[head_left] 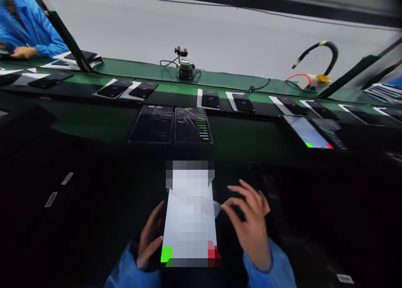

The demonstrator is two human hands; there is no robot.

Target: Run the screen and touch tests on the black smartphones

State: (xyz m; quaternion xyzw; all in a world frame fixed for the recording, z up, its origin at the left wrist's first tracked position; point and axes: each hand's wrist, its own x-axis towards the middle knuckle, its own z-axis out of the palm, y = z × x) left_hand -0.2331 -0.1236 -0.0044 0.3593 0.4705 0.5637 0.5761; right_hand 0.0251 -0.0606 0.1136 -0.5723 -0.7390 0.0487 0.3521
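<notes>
Over the counter (245,135), the lit tablet (188,221) points lengthwise away from the person; a gap parts its far edge from 2 dark tablets (152,126). Left hand (149,240) grips its left edge; right hand (251,223) pinches a translucent tab (217,209).

dark green tabletop (245,133) before me, two film-covered tablets (152,124) side by side ahead of me, a lit tablet (307,131) and a darker one (333,133) to my right, black tablets (211,99) on white sheets (199,98) along the strip (176,96) behind
</notes>
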